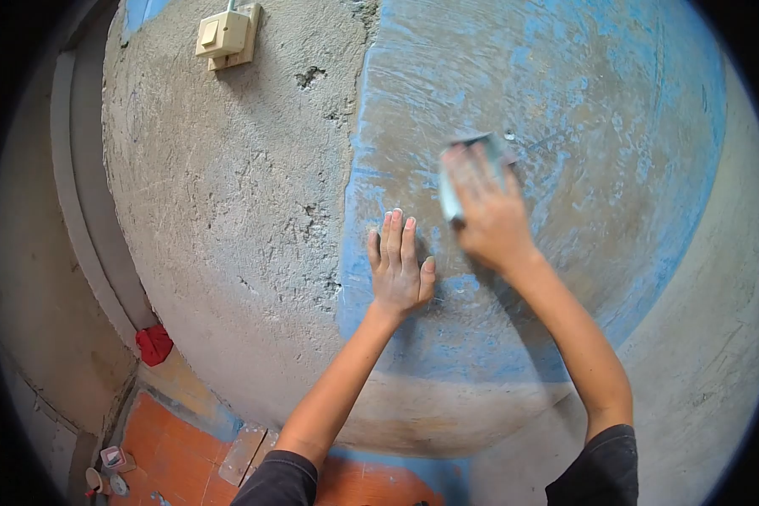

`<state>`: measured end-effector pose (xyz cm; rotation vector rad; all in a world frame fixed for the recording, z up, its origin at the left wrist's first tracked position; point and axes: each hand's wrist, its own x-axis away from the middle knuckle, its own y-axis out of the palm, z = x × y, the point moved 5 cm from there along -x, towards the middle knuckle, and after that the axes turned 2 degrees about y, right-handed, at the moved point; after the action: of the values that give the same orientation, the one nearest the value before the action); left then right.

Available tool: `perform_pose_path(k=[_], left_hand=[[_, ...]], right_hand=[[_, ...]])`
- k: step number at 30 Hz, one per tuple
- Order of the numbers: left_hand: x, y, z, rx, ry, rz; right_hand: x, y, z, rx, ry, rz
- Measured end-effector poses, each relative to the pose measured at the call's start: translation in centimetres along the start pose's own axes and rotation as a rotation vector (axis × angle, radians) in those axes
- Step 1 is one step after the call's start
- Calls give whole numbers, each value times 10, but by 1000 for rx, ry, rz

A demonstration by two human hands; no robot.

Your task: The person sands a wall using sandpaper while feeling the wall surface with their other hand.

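My left hand point(398, 268) lies flat against the wall with its fingers apart, just inside the left edge of the worn blue paint point(365, 202). Nothing is in it. Higher up and to the right, my right hand point(487, 202) presses a pale, dark-edged sheet or pad point(449, 198) against the scuffed blue and grey-brown wall surface point(590, 169). The hand and the pad are smeared by motion, so the pad's exact kind is unclear. A small pale spot point(509, 135) shows on the wall beside the right fingertips.
A cream light switch point(213, 35) is mounted on the rough bare plaster point(202, 185) at upper left. A red cloth or bag point(153, 345) sits at the lower left wall edge. Small containers point(115, 459) stand on the orange floor point(164, 451).
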<state>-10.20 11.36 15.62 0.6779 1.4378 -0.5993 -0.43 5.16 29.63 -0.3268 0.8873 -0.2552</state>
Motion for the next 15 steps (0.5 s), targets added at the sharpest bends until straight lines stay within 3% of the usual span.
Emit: perform_pose_path(k=[2, 5, 6, 9, 10, 13, 15], left_hand=[[1, -1, 0, -5, 7, -1], [0, 0, 0, -1, 20, 8], [0, -1, 0, -1, 20, 6], [-1, -1, 1, -18, 16, -7], [0, -1, 1, -26, 15, -17], [-2, 0, 2, -36, 11, -41], [-2, 0, 3, -52, -9, -57]], right_hand=[[18, 20, -20, -92, -179, -33], [3, 3, 6, -24, -91, 4], [-2, -9, 14, -37, 54, 50], [8, 4, -9, -59, 24, 13], [15, 13, -20, -90, -136, -24], [7, 1, 7, -114, -75, -35], [6, -10, 22, 2, 134, 37]])
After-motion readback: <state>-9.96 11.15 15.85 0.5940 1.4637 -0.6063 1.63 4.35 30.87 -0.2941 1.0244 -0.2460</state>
